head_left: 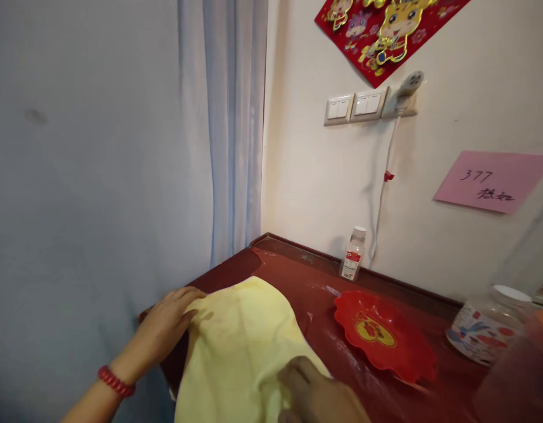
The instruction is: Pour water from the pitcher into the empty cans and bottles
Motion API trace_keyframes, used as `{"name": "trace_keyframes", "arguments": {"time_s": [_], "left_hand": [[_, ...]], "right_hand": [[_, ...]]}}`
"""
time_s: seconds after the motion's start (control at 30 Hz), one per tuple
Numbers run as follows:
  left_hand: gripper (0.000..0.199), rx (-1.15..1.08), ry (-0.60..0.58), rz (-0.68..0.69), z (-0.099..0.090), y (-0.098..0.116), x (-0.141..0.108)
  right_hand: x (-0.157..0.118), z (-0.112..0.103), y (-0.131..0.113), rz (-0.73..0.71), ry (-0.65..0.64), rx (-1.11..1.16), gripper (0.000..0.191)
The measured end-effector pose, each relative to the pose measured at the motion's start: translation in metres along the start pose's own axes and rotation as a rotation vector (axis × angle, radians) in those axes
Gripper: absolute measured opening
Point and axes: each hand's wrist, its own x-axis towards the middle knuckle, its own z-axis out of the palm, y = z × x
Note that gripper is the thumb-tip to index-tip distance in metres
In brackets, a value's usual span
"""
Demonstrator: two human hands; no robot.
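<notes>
A pale yellow cloth lies spread over the near part of a dark red table, with soft wrinkles in it. My left hand, with a red beaded bracelet on its wrist, pinches the cloth's left edge near its far end. Lower down, my right hand is on the cloth's right side, blurred, with its fingers bent; whether it grips the fabric is unclear.
A red scalloped plate sits right of the cloth. Behind it stands a small bottle; a large clear jar is at the right. The table's raised rim meets the wall; a blue curtain hangs left.
</notes>
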Motion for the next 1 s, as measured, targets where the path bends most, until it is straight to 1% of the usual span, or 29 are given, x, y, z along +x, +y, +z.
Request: {"name": "trace_keyframes", "arguments": {"time_s": [0.03,0.1,0.17,0.23,0.27,0.37,0.43,0.5,0.57,0.63,0.67,0.7,0.73,0.83,0.9,0.97,1.0], "left_hand": [[0.03,0.011,0.017,-0.009,-0.001,0.002,-0.005],[0.03,0.017,0.018,-0.03,-0.002,0.008,-0.02],[0.03,-0.008,-0.024,-0.045,-0.001,0.016,-0.038],[0.03,-0.056,-0.092,-0.059,0.003,0.024,-0.057],[0.029,-0.081,-0.127,-0.061,0.006,0.028,-0.066],[0.029,-0.144,-0.204,-0.018,0.016,0.035,-0.087],[0.035,-0.169,-0.228,0.046,0.022,0.036,-0.096],[0.04,-0.172,-0.225,0.09,0.026,0.036,-0.101],[0.041,-0.169,-0.194,0.114,0.026,0.036,-0.102],[0.045,-0.179,-0.154,0.151,0.026,0.038,-0.102],[0.048,-0.192,-0.14,0.181,0.027,0.04,-0.101],[0.047,-0.207,-0.132,0.212,0.028,0.042,-0.101],[0.042,-0.222,-0.13,0.246,0.029,0.044,-0.1],[0.009,-0.244,-0.11,0.316,0.03,0.05,-0.097],[0.009,-0.225,-0.069,0.29,0.028,0.054,-0.096],[0.01,-0.204,-0.01,0.235,0.021,0.055,-0.095],[0.01,-0.202,0.006,0.214,0.017,0.053,-0.095]], "right_hand": [[0.001,-0.01,0.003,0.059,-0.023,-0.017,0.037],[0.004,-0.026,0.007,0.161,-0.016,-0.036,0.034],[0.007,-0.034,0.01,0.23,-0.006,-0.07,0.036],[0.011,-0.035,0.016,0.272,-0.018,-0.067,0.038],[0.014,-0.032,0.02,0.282,-0.022,-0.026,0.04],[0.023,-0.021,0.032,0.272,-0.055,0.218,0.043],[0.032,-0.015,0.037,0.216,-0.038,0.385,0.043],[0.042,-0.013,0.037,0.133,0.056,0.512,0.038],[0.054,-0.012,0.035,0.077,0.195,0.615,0.033],[0.065,-0.008,0.032,0.068,0.293,0.688,0.032],[0.069,-0.005,0.031,0.074,0.314,0.71,0.031],[0.073,-0.001,0.031,0.079,0.316,0.723,0.031],[0.077,0.003,0.031,0.083,0.307,0.729,0.03],[0.083,0.013,0.033,0.091,0.278,0.726,0.027],[0.084,0.011,0.035,0.089,0.28,0.708,0.027],[0.081,0.002,0.034,0.068,0.267,0.686,0.03],[0.079,-0.004,0.033,0.059,0.235,0.655,0.03]]}}
